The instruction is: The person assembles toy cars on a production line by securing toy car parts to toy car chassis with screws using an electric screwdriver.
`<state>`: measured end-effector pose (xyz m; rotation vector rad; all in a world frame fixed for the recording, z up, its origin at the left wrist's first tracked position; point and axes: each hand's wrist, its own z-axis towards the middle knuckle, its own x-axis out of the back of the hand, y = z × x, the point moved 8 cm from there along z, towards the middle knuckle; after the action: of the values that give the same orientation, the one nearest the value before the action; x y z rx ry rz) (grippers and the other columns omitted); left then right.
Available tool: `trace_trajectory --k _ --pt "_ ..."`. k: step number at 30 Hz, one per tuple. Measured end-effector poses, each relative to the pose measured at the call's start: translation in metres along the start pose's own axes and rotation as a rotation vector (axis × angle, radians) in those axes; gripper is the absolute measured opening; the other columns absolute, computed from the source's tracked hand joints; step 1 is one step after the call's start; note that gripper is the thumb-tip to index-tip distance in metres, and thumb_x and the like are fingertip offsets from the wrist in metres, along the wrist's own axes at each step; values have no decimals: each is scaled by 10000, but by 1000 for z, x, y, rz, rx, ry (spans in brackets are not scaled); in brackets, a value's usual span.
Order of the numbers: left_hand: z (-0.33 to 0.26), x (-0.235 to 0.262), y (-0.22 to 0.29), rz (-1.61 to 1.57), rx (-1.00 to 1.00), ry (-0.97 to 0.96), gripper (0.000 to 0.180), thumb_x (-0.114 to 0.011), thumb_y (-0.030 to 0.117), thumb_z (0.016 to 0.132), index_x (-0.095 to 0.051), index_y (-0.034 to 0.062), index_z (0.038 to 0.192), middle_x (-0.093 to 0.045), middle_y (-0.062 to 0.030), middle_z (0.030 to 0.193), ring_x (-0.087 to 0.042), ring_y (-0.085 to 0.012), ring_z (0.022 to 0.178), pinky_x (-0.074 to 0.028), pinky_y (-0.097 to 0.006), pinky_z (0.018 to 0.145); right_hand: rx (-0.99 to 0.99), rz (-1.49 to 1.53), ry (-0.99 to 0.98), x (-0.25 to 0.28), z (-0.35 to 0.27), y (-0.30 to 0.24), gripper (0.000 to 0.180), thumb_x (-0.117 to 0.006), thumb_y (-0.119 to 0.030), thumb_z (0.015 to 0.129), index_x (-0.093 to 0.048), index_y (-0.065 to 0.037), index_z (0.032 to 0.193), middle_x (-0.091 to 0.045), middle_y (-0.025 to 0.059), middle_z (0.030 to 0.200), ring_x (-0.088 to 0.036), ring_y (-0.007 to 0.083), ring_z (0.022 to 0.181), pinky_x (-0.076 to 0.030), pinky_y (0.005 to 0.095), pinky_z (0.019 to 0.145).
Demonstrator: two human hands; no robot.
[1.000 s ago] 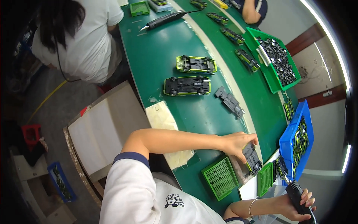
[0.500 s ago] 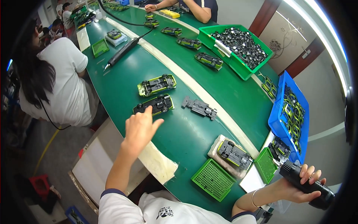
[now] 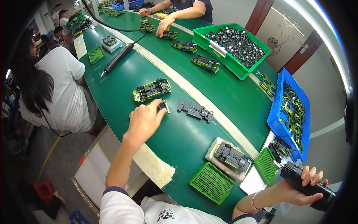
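Note:
My left hand [image 3: 143,123] is closed over an upturned toy car [image 3: 163,107] on the green bench, covering most of it. The car's dark underside and yellow-green edge show past the fingertips. Just beyond lies a second upturned toy car [image 3: 152,90], wheels up. A loose dark grey chassis plate [image 3: 195,111] rests to the right of my left hand. My right hand [image 3: 304,188], out at the lower right, grips a black electric screwdriver [image 3: 292,172] whose bit points left. Nearer me, another upturned car [image 3: 233,156] sits on a pale padded block [image 3: 214,151].
Green perforated trays [image 3: 212,183] flank the padded block. A green bin [image 3: 238,69] of small black parts and a blue bin [image 3: 274,112] of yellow-green parts stand along the right. Another corded screwdriver [image 3: 118,58] lies at far left. A co-worker's hand [image 3: 166,25] touches a car across the bench.
My left hand has gone from pointing at the nearer upturned car to closing over it. Across the bench, the co-worker's hand has reached down to a car. My right hand stays almost still.

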<state>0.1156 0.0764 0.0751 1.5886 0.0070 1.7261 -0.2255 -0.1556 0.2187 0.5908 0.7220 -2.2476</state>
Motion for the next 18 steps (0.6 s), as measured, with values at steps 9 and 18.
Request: trace_trajectory --k 9,18 --pt "-9 -40 67 -150 -332 -132 341 -607 229 783 -558 42 1065 -569 -112 538 -565 -282 499 -450 -365 509 -31 31 -57 2 2 -5 453 -605 -342 794 -448 -2 1048 -372 23 710 -390 78 528 -332 206 466" --pt "-38 -114 156 -644 -861 -613 815 -771 258 586 -355 46 1254 -418 -157 1248 -392 -294 1169 -304 -370 997 -194 75 -138 -10 0 14 753 -498 -666 721 -398 -50 1142 -368 62 773 -372 132 553 -325 258 486"
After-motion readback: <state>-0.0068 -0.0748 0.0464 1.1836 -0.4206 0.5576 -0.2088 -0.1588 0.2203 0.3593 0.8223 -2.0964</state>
